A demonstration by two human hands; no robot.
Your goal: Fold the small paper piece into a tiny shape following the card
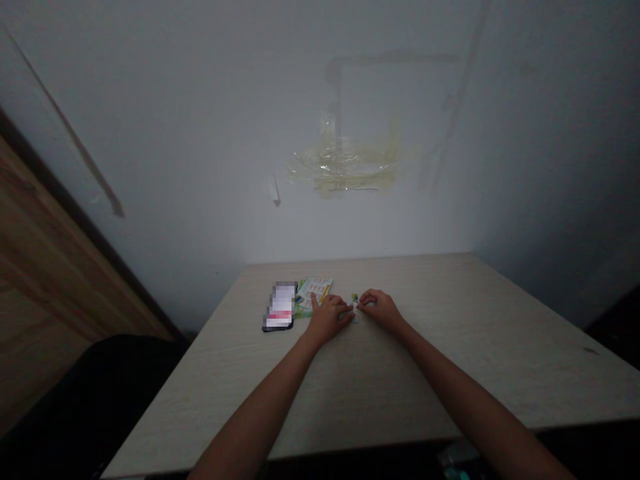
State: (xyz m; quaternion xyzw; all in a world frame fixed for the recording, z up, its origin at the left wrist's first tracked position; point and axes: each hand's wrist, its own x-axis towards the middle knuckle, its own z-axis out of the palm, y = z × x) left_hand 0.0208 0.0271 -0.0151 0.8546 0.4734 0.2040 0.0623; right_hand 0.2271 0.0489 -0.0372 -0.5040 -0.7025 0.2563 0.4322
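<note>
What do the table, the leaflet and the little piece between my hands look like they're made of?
Table: pale wood-look laminate or veneer, matte, with faint grain lines. Leaflet: printed paper or thin card, flat, in bright colours. Small piece between the left hand and right hand: too small to tell, perhaps printed card or plastic.

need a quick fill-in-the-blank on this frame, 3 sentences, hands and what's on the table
1. The left hand and right hand meet at a small ____ item on the table.
2. The phone lies to the ____ of the printed leaflet.
3. On the wall behind the table sticks a patch of old yellowed ____.

Missing words: green; left; tape
</note>
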